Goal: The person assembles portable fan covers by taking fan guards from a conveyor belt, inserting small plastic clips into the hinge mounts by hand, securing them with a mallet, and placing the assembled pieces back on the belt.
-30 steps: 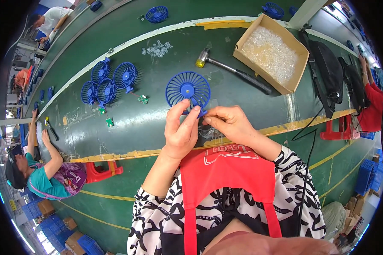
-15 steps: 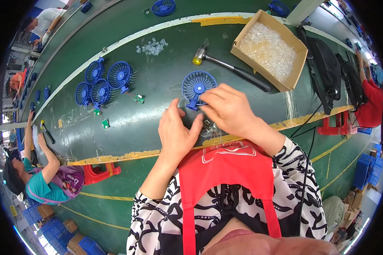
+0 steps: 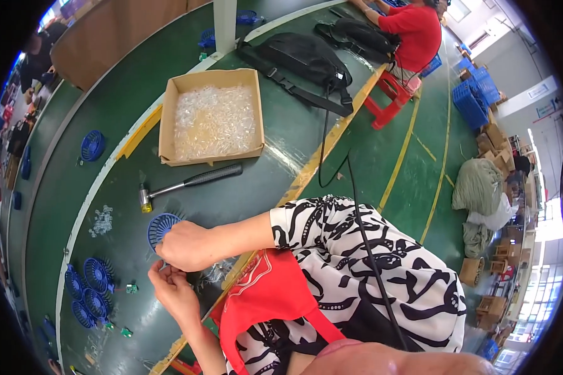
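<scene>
A round blue fan housing point(image 3: 162, 229) with a slatted cage lies on the dark green worktable, partly covered by my right hand point(image 3: 191, 246). That hand is closed over the housing's near side, its fingertips hidden beneath it. My left hand point(image 3: 174, 294) is just below, its fingers curled and pressed together close to the covered end of the housing. Whatever sits between its fingertips is too small to make out. Beyond the housing rests a hammer point(image 3: 184, 182) with a black grip and a yellow-tipped head.
Behind the hammer stands a cardboard box point(image 3: 167, 134) full of small clear plastic pieces. A pile of similar clear pieces point(image 3: 101, 221) lies to the left. Several blue fan housings point(image 3: 96, 274) with small green circuit boards point(image 3: 131, 289) are nearer. A black bag point(image 3: 300, 59) lies farther back.
The view has swung to the right, shifting the table leftward in the picture. My left hand, spread before, has curled its fingers; my right hand now covers more of the fan housing.
</scene>
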{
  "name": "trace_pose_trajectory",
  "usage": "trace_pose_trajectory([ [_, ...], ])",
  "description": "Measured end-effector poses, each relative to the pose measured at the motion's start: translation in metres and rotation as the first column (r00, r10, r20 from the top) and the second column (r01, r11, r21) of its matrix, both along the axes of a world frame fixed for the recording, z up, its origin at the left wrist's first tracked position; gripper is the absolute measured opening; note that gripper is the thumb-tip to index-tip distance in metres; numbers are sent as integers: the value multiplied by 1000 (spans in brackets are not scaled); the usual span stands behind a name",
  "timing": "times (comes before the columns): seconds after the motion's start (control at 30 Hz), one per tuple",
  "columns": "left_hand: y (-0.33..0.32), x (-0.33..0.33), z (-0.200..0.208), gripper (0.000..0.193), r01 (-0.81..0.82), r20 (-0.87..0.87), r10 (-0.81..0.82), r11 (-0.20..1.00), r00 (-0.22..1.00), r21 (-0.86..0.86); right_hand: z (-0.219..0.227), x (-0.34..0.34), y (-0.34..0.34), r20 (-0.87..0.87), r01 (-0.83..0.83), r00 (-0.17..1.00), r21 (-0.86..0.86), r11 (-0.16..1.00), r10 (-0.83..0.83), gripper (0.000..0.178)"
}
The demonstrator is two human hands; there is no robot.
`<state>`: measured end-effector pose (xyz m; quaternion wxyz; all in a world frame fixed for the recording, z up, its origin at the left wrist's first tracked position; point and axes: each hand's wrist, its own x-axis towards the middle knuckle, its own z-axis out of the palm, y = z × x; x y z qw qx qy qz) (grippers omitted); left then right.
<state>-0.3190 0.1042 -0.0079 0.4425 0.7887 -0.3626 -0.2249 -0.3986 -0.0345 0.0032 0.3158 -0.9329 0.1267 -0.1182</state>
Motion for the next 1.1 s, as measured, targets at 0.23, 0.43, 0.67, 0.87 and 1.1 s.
trace_pose_trajectory([
  [0.23, -5, -1, 15, 8, -25, 456, -13, 997, 890, 76, -5, 12, 3, 24, 8, 1000, 98, 995, -10, 20],
  [0.43, -28, 6, 18, 9, 62, 347, -86, 995, 934, 80, -3, 2, -18, -106, 137, 987, 164, 977, -121, 19],
  [0.67, -12, 16, 10, 5, 13, 381, -46, 996, 923, 90, 8, 7, -17, -63, 78, 996, 254, 964, -64, 22],
  [0.87, -8, 20, 10, 10, 67, 472, -145, 982, 869, 178, 17, 7, -23, -95, 29, 995, 218, 975, -8, 22],
  [1.1, -5, 23, 8, 8, 104, 492, -157, 986, 856, 134, 18, 2, -48, -39, -152, 985, 232, 961, 165, 22],
])
